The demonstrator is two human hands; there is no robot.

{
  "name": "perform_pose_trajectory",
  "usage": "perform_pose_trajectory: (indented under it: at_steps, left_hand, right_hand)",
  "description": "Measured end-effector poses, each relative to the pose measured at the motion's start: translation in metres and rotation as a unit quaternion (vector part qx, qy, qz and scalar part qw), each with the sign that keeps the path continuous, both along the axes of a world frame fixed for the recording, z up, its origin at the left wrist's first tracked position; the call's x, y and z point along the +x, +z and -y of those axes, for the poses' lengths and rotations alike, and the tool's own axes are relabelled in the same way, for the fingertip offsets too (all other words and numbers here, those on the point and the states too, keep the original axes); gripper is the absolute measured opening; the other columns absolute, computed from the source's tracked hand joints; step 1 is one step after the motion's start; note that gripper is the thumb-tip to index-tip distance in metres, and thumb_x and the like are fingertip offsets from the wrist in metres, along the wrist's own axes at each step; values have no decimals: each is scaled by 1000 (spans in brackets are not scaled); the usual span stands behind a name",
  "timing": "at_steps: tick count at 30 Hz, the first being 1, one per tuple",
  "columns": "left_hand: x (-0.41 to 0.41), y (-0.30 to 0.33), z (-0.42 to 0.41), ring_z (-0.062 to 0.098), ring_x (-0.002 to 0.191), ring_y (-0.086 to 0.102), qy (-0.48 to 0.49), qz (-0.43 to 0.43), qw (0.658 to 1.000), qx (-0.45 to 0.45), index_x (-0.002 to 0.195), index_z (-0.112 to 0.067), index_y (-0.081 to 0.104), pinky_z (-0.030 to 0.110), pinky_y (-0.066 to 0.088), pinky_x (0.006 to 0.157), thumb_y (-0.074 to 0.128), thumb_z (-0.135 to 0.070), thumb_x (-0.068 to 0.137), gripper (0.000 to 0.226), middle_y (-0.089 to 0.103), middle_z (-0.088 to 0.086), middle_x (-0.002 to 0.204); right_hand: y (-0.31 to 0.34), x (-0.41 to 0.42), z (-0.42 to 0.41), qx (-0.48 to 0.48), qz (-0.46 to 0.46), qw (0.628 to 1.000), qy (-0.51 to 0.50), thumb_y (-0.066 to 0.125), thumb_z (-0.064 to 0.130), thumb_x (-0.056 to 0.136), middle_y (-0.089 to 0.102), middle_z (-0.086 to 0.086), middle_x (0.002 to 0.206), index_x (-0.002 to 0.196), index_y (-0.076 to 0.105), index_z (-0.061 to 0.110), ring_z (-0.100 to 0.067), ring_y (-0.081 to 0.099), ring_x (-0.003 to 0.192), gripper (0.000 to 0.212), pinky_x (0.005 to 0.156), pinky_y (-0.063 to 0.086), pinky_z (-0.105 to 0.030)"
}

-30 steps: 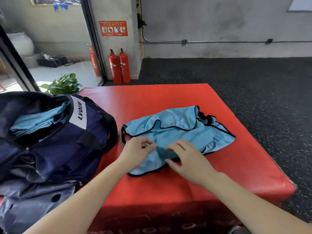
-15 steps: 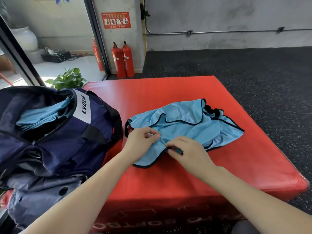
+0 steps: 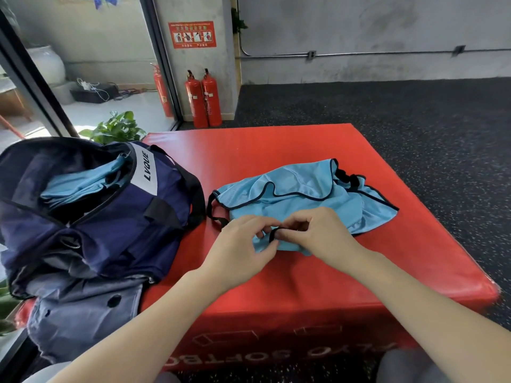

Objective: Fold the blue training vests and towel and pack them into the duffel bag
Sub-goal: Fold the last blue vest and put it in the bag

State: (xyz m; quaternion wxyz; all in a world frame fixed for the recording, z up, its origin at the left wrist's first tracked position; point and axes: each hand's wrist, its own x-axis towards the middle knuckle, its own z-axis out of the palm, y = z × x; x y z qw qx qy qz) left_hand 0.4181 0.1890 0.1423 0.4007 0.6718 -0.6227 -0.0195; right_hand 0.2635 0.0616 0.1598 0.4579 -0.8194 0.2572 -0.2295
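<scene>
On the padded box (image 3: 276, 145), the duffel bag (image 3: 105, 217) sits at its left edge with folded vests (image 3: 83, 183) inside, another vest (image 3: 304, 194) lying right of it, both hands (image 3: 240, 244) on that vest's near edge.

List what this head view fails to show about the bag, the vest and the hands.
- Duffel bag: its contents beyond the blue fabric at the opening, hidden by its walls.
- Vest: near edge, covered by the left hand and right hand.
- Towel: cannot be identified.
- Red sign: text too small.
</scene>
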Motion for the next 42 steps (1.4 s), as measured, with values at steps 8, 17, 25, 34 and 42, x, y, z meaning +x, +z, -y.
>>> perform_pose_trajectory:
  at_steps: [8, 17, 25, 34, 42]
  left_hand:
    - [-15, -1, -3, 8, 79, 60, 28, 108, 994, 9, 100, -26, 67, 23, 40, 79, 56, -33, 85, 19, 68, -14, 86]
    - [6, 7, -21, 19, 71, 64, 126, 106, 986, -10, 97, -25, 75, 30, 50, 70, 60, -18, 84, 21, 73, -9, 83]
    - [35, -8, -57, 9, 88, 62, 92, 103, 990, 20, 101, -24, 75, 20, 43, 82, 60, -11, 87, 24, 73, -14, 97]
    - [35, -29, -94, -5, 102, 59, -51, 195, 962, 185, 92, -36, 76, 24, 40, 99, 54, -34, 83, 24, 67, -24, 100]
    - [41, -25, -67, 0, 98, 60, 17, 177, 974, 141, 95, -33, 76, 30, 46, 94, 50, -45, 89, 29, 71, -24, 96]
  right_hand:
    - [5, -15, -10, -35, -21, 999, -4, 80, 33, 84, 70, 0, 65, 82, 79, 21, -4, 50, 49, 12, 54, 41, -24]
    - [3, -66, 25, -194, -148, 969, -45, 79, 26, 86, 72, 14, 85, 97, 80, 25, -2, 62, 83, 10, 76, 48, -22]
    - [-6, -143, 65, -212, -152, 958, -123, 83, 17, 82, 73, 15, 88, 94, 82, 23, 9, 62, 87, 14, 80, 42, -8]
    - [-26, -175, 47, -243, -394, 886, -5, 68, 68, 78, 69, 18, 95, 95, 76, 35, -1, 62, 92, 39, 85, 50, -31]
    - [-17, -130, 46, -234, -270, 931, -71, 48, 76, 84, 65, 17, 81, 80, 71, 35, -1, 59, 80, 47, 75, 49, -30]
